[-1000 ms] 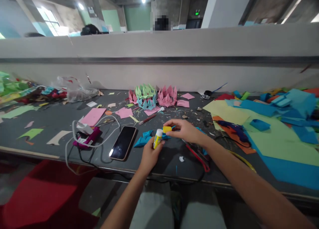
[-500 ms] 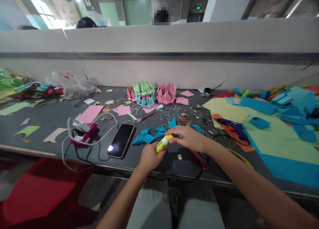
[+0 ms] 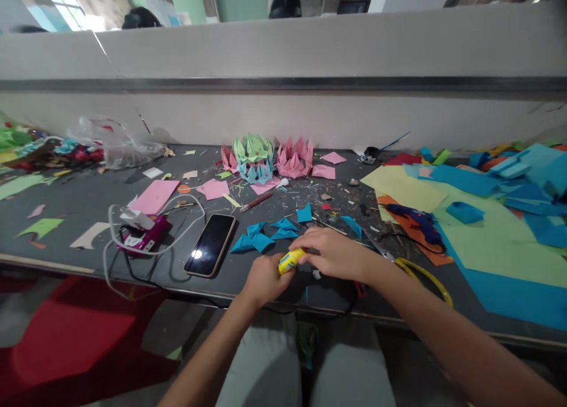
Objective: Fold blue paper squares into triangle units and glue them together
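One yellow glue stick (image 3: 289, 262) spans from left fingers (image 3: 286, 278) to right fingers (image 3: 306, 241).

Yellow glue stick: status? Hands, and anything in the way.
Left hand gripping yellow cylindrical glue stick. Right hand holding its far end. Folded blue paper pieces just beyond; none between the hands.

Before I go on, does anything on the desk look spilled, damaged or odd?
Yes: the white cable dips over the front edge of the desk, where it might snag, and paper scraps lie strewn beyond the blue folded pieces.
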Available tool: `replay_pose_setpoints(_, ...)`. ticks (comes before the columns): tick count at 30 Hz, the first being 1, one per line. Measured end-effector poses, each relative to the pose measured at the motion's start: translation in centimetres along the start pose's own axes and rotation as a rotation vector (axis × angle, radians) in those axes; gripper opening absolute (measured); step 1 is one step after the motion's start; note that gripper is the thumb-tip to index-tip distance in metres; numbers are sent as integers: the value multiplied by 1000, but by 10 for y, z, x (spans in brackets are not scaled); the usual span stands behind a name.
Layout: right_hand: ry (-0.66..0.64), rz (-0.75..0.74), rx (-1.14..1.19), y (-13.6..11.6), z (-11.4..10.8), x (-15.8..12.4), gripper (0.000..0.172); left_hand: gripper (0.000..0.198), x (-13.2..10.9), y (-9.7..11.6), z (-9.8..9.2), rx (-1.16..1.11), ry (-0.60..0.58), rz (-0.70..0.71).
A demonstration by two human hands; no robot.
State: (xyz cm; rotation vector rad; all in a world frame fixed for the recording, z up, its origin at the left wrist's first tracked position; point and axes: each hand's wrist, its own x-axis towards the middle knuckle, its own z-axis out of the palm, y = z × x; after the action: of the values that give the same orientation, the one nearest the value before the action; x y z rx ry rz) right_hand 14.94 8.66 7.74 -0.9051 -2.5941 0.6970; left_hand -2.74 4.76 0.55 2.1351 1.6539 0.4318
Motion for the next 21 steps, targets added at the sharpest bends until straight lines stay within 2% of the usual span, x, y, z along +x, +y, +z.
replay_pose_setpoints(5, 0, 74, 1, -11, 4, -1, 25, 21, -3, 0, 2, 67, 63, -36)
replay_pose_setpoints(8, 70, 82, 78, -15, 5, -3, 25, 21, -5, 3, 2, 18, 150, -36)
replay_pose_setpoints(10, 129, 73, 100, -11, -2, -4, 24, 25, -5, 7, 1, -56, 213, -20)
replay_pose_setpoints(12, 206, 123, 44, 2, -20, -7, 23, 38, -5, 10, 1, -126, 254, 5)
replay_pose_setpoints(14, 359, 309, -87, 23, -46, -10, 24, 52, -5, 11, 1, -157, 271, 27)
replay_pose_setpoints(15, 449, 439, -173, 34, -60, -13, 26, 54, -5, 12, 2, -153, 269, 37)
replay_pose_setpoints(16, 501, 502, -220, 46, -72, -15, 28, 53, -5, 12, 2, -138, 262, 46)
replay_pose_setpoints(19, 567, 643, -322, 79, -97, -24, 33, 49, -7, 11, 2, -72, 223, 68)
replay_pose_setpoints(21, 554, 716, -377, 96, -100, -30, 35, 47, -8, 11, 2, -50, 213, 80)
